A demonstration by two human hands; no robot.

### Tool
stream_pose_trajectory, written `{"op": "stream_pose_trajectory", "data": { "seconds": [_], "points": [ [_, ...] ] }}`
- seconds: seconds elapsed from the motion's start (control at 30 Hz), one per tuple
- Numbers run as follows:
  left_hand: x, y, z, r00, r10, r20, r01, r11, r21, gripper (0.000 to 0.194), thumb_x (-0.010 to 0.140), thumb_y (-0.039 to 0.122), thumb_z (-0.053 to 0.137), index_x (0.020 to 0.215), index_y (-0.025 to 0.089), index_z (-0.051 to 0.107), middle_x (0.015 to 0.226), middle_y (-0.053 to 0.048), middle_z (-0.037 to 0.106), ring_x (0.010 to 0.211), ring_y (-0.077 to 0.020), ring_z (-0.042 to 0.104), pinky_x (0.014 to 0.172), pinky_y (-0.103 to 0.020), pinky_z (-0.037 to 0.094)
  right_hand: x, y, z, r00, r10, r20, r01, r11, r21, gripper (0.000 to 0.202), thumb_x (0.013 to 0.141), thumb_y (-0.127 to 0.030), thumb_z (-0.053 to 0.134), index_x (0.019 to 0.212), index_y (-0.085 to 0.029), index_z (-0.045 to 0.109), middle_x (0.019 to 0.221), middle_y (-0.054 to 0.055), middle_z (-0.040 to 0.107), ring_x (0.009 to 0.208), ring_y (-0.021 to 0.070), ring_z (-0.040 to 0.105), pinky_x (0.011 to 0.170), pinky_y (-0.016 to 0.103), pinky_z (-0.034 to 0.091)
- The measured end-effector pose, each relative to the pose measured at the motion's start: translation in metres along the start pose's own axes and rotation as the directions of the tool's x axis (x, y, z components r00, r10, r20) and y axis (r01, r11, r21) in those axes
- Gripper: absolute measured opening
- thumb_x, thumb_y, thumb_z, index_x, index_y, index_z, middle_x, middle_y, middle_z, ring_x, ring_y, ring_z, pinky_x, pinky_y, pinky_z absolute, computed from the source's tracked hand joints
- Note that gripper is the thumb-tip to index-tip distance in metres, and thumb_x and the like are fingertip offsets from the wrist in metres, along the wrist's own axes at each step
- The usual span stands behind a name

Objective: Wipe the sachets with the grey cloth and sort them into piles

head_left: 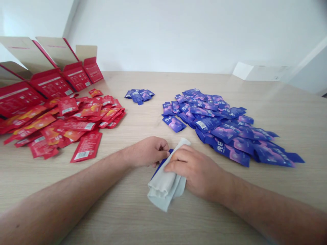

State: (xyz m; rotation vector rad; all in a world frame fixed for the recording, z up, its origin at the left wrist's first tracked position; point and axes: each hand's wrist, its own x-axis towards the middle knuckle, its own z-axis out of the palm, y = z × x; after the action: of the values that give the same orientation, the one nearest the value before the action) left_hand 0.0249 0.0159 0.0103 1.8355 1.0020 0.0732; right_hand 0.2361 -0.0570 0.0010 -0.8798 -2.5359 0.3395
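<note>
My right hand (198, 170) is closed on a folded pale cloth (163, 182), its fingers pressing from above. Beneath the cloth lies a blue sachet (158, 170), mostly covered, with only its left edge and a top corner showing. My left hand (150, 151) pinches the sachet's upper corner between thumb and fingers. To the right of my hands spreads a heap of blue and purple sachets (217, 119). A small group of blue sachets (139, 95) sits farther back, beyond my left hand.
At the left is a pile of red and orange sachets (84, 117). Behind it stand several red cardboard boxes (49, 83) with raised flaps. A white box (258, 72) rests at the back right of the wooden table (122, 217), against the wall.
</note>
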Motion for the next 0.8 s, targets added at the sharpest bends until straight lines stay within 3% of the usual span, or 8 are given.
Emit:
{"op": "stream_pose_trajectory", "data": {
  "seconds": [0.2,0.37,0.5,0.67,0.8],
  "points": [
    [0.0004,-0.0001,-0.0003,0.999,-0.046,-0.013,0.045,0.999,-0.02,0.016,0.086,0.036,0.055,0.086,0.021,0.061,0.062,0.005,0.059,0.048,-0.0102,0.056,0.042,-0.019,0.041,0.0004,0.0012,-0.0009,0.995,0.097,-0.028,-0.097,0.995,-0.026,0.02,0.092,-0.017,0.065,0.111,-0.021,0.071,0.101,0.006,0.067,0.097,0.0229,0.056,0.089,0.039,0.045],
    [0.0001,0.0001,-0.0005,1.0,0.016,0.013,-0.017,1.0,0.007,0.013,0.086,0.031,0.054,0.083,0.02,0.062,0.058,0.007,0.057,0.047,-0.0086,0.054,0.043,-0.018,0.039,-0.0006,-0.0014,0.0013,1.0,-0.002,0.015,0.002,1.0,-0.004,0.017,0.095,-0.018,0.062,0.109,-0.019,0.071,0.102,0.007,0.067,0.099,0.0233,0.056,0.09,0.038,0.045],
    [0.0,0.0003,-0.0003,0.999,-0.038,-0.007,0.038,0.999,-0.023,0.015,0.086,0.035,0.055,0.086,0.021,0.061,0.061,0.006,0.059,0.048,-0.0094,0.055,0.043,-0.019,0.041,-0.0006,0.0005,0.0005,0.996,0.092,-0.017,-0.092,0.995,-0.03,0.021,0.092,-0.017,0.065,0.112,-0.021,0.071,0.102,0.006,0.066,0.098,0.0237,0.055,0.089,0.039,0.045],
    [0.0008,-0.0014,-0.0002,1.0,0.012,0.011,-0.012,1.0,0.006,0.013,0.086,0.031,0.054,0.084,0.02,0.062,0.06,0.006,0.058,0.048,-0.0087,0.055,0.044,-0.018,0.04,-0.0006,-0.002,-0.0006,0.999,0.022,0.025,-0.022,1.0,0.002,0.018,0.094,-0.017,0.063,0.11,-0.02,0.071,0.102,0.007,0.066,0.099,0.0229,0.055,0.091,0.038,0.045],
    [0.001,-0.0015,0.0003,1.0,-0.022,-0.008,0.022,1.0,-0.009,0.016,0.087,0.034,0.054,0.087,0.02,0.061,0.061,0.006,0.058,0.048,-0.0095,0.055,0.042,-0.018,0.04,-0.0006,-0.0005,-0.0001,0.995,0.097,-0.004,-0.097,0.995,-0.038,0.021,0.093,-0.017,0.064,0.113,-0.02,0.071,0.102,0.007,0.066,0.099,0.0234,0.055,0.09,0.038,0.045]
  ]
}}
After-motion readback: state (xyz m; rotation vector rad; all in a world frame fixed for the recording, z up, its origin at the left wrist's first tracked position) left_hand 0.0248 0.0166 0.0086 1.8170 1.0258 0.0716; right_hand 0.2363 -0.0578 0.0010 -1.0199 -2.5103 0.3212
